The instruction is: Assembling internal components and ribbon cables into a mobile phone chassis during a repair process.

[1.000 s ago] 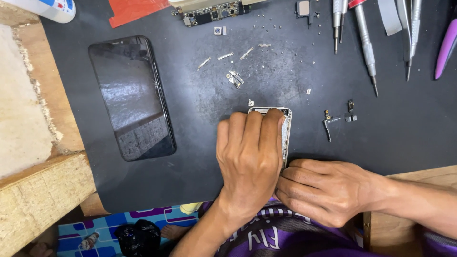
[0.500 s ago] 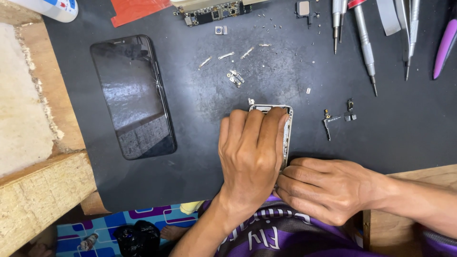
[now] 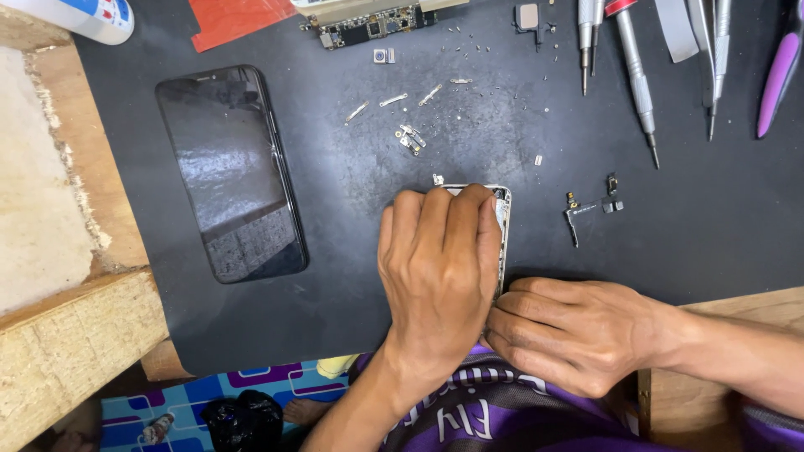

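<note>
- My left hand (image 3: pixel 440 268) lies flat over the phone frame (image 3: pixel 501 219), fingers together and curled over its far edge, palm pressing it down onto the mat (image 3: pixel 712 226).
- My right hand (image 3: pixel 569 335) comes in from the right at the frame's near right corner, fingers bunched tight at the edge. Whether they pinch a tool or only the rim I cannot tell; the tips are hidden.
- The frame sits on the mat just in front of me, nearly all covered. Only a strip of its right side and top corner shows, metal-edged, with small parts inside.
- I judge it light and stiff but thin, so it would flex or twist if levered hard. The bare metal rim looks slick, hence the flat palm to stop it sliding.
- Best hold, I think, is by the long side rails, pressing on the edges and not into the open middle, where the innards look fragile.
- Just right of it lies a small flex cable (image 3: pixel 586 208), apart from my hands. Beyond my fingers are loose screws and brackets (image 3: pixel 410 138), easy to scatter.
- Far left rests the detached screen (image 3: pixel 230 172), glass up, well apart.
- Along the top edge: a circuit board (image 3: pixel 364 29), screwdrivers (image 3: pixel 632 71), tweezers (image 3: pixel 712 59) and a purple pry tool (image 3: pixel 779 71).
</note>
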